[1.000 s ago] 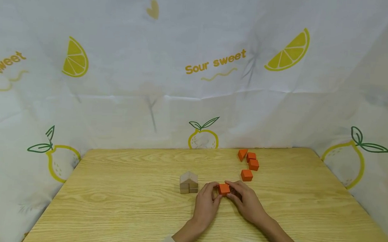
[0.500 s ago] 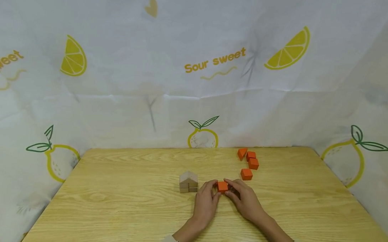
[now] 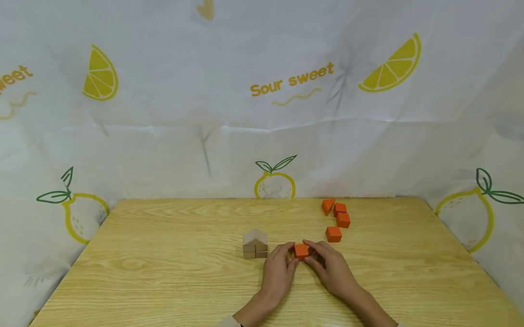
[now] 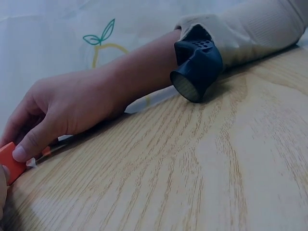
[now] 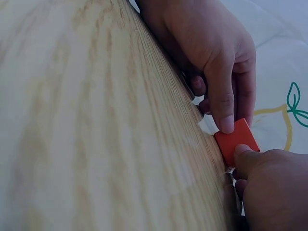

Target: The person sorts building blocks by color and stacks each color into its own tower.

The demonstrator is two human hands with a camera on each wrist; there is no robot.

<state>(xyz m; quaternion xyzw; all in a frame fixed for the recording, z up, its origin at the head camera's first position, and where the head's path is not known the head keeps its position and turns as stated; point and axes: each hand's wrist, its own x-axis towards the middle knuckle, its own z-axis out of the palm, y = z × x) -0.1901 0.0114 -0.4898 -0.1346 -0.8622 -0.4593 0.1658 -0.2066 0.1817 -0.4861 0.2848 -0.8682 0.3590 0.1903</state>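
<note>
- Both hands grasp one red block (image 3: 301,252): the left hand (image 3: 277,272) at its left end, the right hand (image 3: 334,272) at its right end.
- Each thumb presses the side of the block toward the person, as the right wrist view shows, while index fingers reach to its far corners.
- The block sits level between the hands, one face turned squarely to the person and its top facing up. The right wrist view shows the near face about as wide as tall; a long axis cannot be made out.
- It is low over the table (image 3: 167,275), right of centre; whether it touches the wood is hard to tell.
- Left of the left hand, near but apart, stands a pale house (image 3: 255,244) of wooden blocks, its peak upward.
- Beyond the right hand lies a red cube (image 3: 333,234), with two more red cubes (image 3: 343,219) close together behind it.
- At the far end of that row is a red wedge (image 3: 328,206).
- A dark wrist camera (image 4: 198,67) hangs at the right sleeve (image 4: 245,36).
- Behind the table rises a white cloth (image 3: 171,165) printed with lemons.
</note>
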